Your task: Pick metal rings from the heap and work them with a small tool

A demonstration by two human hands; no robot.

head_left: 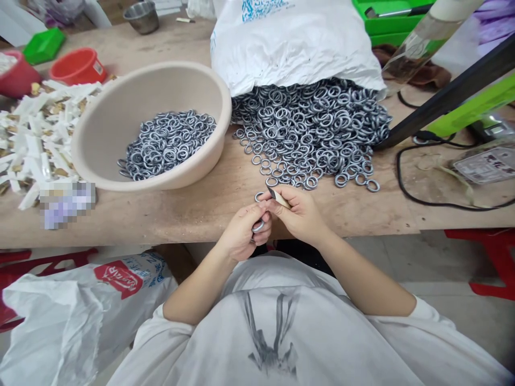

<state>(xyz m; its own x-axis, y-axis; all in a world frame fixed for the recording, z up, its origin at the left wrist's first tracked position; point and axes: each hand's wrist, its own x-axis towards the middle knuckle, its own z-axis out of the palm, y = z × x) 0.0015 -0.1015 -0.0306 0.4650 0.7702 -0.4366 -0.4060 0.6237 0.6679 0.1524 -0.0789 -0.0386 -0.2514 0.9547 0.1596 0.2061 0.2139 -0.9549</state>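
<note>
My left hand point(243, 233) is closed around a metal ring point(258, 225) at the table's front edge. My right hand point(298, 213) pinches a small flat beige strip point(278, 198) and touches the left hand just above the ring. A loose ring point(258, 196) lies on the table beside the fingertips. Behind the hands a big pile of grey metal rings point(309, 128) spills from a white sack point(293, 40). A beige basin point(120, 115) at the left holds more rings point(167, 142).
White and tan strips point(38, 134) are heaped at the far left, with red cups point(78, 65) behind. A black cable point(406, 185), a black bar point(450, 94) and a packet point(486, 163) lie at the right. A white bag point(76, 311) sits below the table.
</note>
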